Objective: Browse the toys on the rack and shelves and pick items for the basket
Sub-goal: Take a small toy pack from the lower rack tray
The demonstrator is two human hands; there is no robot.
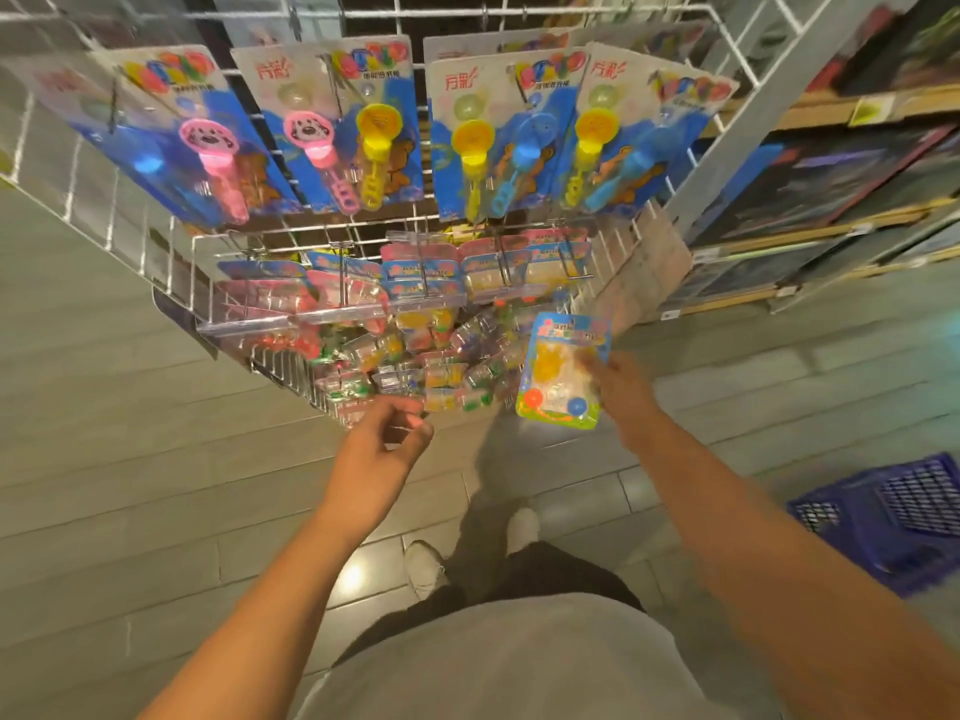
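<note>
Stood before a white wire rack (171,262) in a shop aisle, with grey floor planks (104,485) below. Held in the right hand (621,392) a small blister pack (563,374), gripped at its right edge with the thumb on the front; inside the pack, a yellow toy and small orange and blue balls, blurred. Kept the pack in the air just beside the right corner of the rack's bottom tier, not touching the rack. Reached with the left hand (387,439) toward the front edge of that same tier, fingers loosely curled and narrow, thumb close to the fingertips, holding nothing that could be seen. Piled in the bottom tier were many small clear toy packets (426,366), colours mixed, details too blurred to tell. Hung along the top edge of the rack were big cards with bubble wands (374,148) in pink, yellow and blue. Sat on the floor at the right, well apart from the rack, was a blue plastic basket (883,522). Ran along the far right were shelves (831,163) with dark boxes.
</note>
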